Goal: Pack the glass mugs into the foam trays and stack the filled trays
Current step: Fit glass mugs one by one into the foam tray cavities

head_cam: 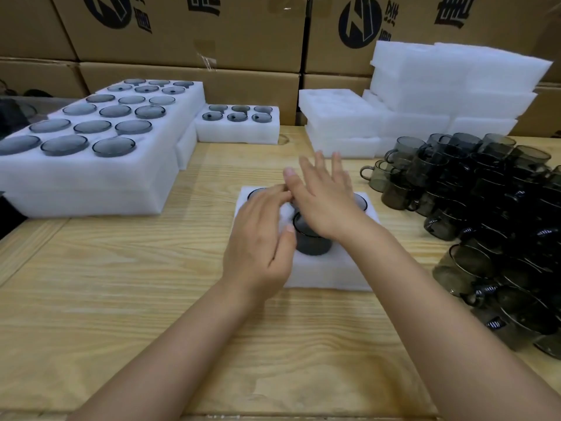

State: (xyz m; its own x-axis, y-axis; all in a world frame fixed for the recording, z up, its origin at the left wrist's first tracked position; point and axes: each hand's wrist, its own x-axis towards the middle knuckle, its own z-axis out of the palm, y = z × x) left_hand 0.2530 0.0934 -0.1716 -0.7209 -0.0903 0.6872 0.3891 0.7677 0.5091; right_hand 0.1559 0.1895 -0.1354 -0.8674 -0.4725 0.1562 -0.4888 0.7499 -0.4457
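A: What are the hands doing?

B: Both are lying palm down over the tray (328, 275), which is sitting in the middle of the desk (121, 314). The right hand (321, 205) is spreading its fingers out straight, and the heel of its palm is covering the rim of a mug (314, 246). I cannot tell whether the palm is pressing on the glass or hanging just above it.

A: And the other one?

B: The left hand (258, 241) is reaching across the tray's left half with its fingers nearly straight and close together. Their tips are meeting the thumb side of the right hand. Its thumb is lying just beside the mug's wall. Neither hand is gripping anything.

A: Where is that mug sitting?

B: It is standing upright in a pocket around the middle of the tray, on the nearer side, and its dark body is sticking up above the foam. A second mug (256, 192) is showing its rim at the far left corner. A third mug (361, 202) is showing at the far right.

A: What is lying around them?

B: Filled trays (91, 177) are sitting in a stack at the left, with a small tray (236, 132) of mugs behind them. Empty trays (340, 117) are piling up at the back right. Loose mugs (485, 223) are crowding the desk's right side, and boxes (182, 31) are lining the back.
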